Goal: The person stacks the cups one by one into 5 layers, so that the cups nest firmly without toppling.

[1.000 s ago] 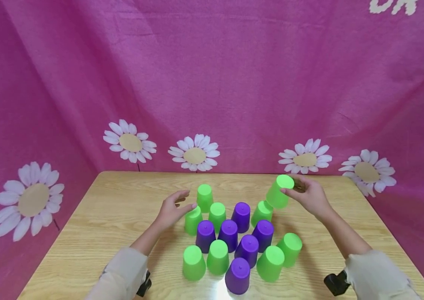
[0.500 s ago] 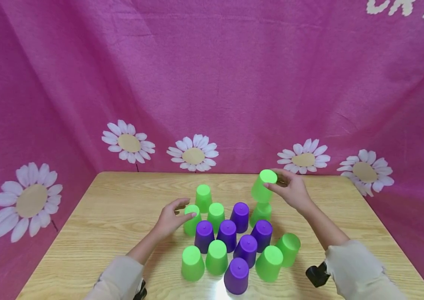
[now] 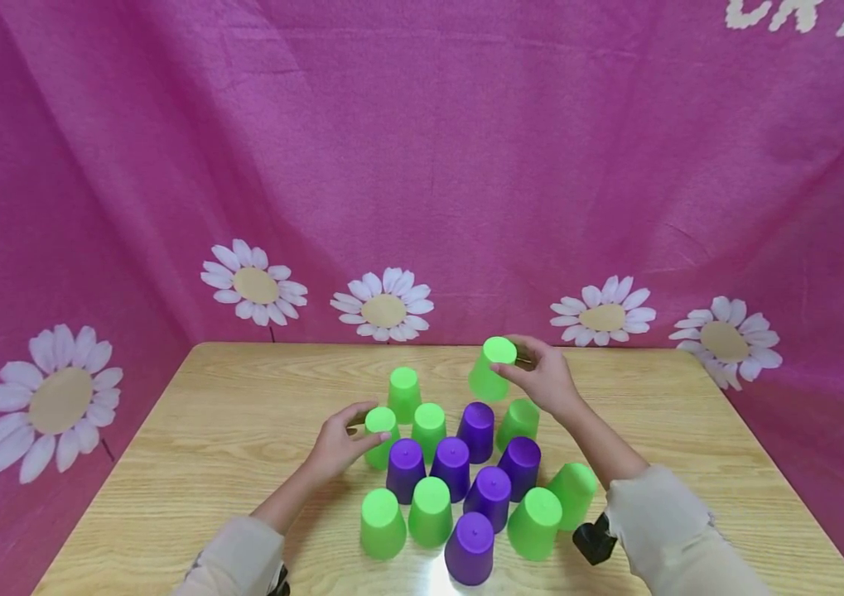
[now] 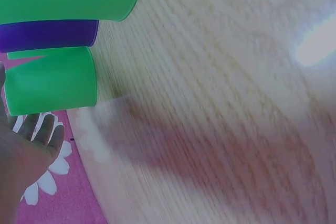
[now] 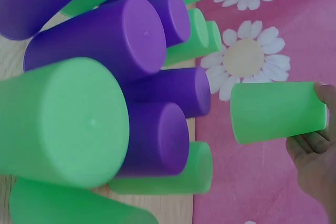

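Observation:
In the head view my right hand [image 3: 543, 379] holds a green plastic cup [image 3: 492, 370] upside down, thumb in front and fingers behind. This cup is in the air, above and behind the back purple cup [image 3: 477, 434]. The right wrist view shows the held cup [image 5: 278, 111] apart from the others. My left hand [image 3: 338, 443] is at another upturned green cup [image 3: 382, 437] on the left of the group. Its thumb crosses the front of that cup, and the fingers lie loosely extended beside it. In the left wrist view these fingers [image 4: 44, 135] look straight; firm contact cannot be made out.
Several upturned green and purple cups stand close together on the wooden table [image 3: 243, 397]. A green cup [image 3: 404, 395] is at the back left, another green cup [image 3: 518, 424] back right. One purple cup [image 3: 470, 548] is nearest the front. A pink cloth [image 3: 422, 165] with daisies hangs behind.
My right hand has carried its green cup leftward, from over the back-right green cup to behind the back purple one. My left hand has shifted slightly down, closer around the left green cup.

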The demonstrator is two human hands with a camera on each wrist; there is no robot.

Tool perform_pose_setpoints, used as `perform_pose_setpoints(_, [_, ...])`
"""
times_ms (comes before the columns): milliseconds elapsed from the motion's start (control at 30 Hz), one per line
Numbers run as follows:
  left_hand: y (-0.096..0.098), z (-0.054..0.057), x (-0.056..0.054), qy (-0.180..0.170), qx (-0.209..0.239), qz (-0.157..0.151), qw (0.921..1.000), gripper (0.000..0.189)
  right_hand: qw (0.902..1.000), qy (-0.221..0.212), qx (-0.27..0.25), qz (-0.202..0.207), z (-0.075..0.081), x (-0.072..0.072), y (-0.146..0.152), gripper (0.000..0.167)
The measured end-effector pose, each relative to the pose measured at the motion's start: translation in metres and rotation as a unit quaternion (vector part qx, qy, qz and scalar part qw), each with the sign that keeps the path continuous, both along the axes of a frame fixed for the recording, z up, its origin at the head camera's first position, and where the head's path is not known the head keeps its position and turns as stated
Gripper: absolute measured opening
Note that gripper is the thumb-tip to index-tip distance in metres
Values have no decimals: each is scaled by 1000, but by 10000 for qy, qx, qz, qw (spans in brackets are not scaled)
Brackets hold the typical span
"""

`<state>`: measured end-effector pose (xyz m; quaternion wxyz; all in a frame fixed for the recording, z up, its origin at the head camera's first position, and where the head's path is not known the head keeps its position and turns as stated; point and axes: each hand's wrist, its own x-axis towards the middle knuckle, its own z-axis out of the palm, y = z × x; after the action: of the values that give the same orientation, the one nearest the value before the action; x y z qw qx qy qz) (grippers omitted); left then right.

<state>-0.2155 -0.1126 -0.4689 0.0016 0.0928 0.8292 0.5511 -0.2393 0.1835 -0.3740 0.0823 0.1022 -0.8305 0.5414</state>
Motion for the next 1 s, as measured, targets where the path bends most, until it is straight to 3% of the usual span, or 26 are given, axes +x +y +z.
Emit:
perform_pose_setpoints(633, [2,-2,-2,58,0,12,10000,50,9982,-18,-497,-348,-18,-16,-38,45])
perform_pose_setpoints(1000, [3,-1,0,79,138,-1,9999,42,9995,140,-128,-250,-43,-29,-52,43])
